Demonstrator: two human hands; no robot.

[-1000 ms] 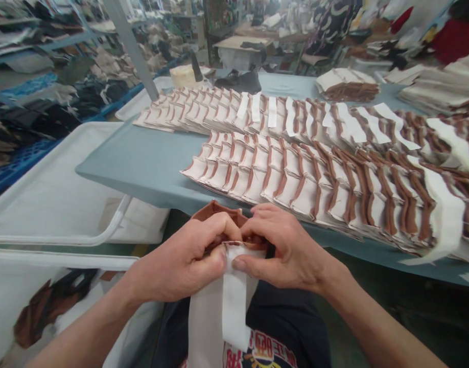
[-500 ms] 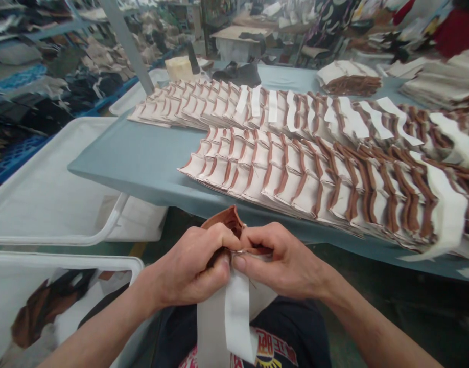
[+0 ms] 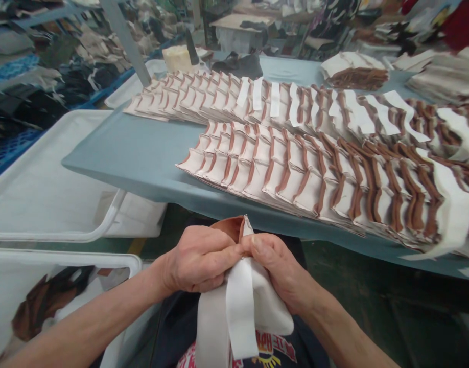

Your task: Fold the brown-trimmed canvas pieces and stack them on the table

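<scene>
Close to my body, both hands pinch a sewn piece [image 3: 271, 301] of white cloth with a brown inner side. My left hand [image 3: 204, 258] is closed on its upper edge, fingers curled. Right beside it, my right hand [image 3: 275, 260] grips the same edge between thumb and fingers, and the fingertips of both hands nearly meet. Above them a brown flap [image 3: 231, 226] of the piece stands up in a point. Below hangs a white strip [image 3: 242, 312], reaching down toward my lap. My fingers hide the spot being pinched.
Ahead, a blue-grey table [image 3: 104, 148] carries two long rows of overlapping white-and-brown pieces [image 3: 257, 168], several with white strips [image 3: 357, 112] on top. White bins [image 3: 66, 230] stand at left, one holding brown and black scraps [image 3: 46, 301]. A metal post [image 3: 127, 46] rises at the table's far left.
My hands have shifted slightly, and the right hand has turned so that its back shows more. The piece's white side now spreads wider below my right hand.
</scene>
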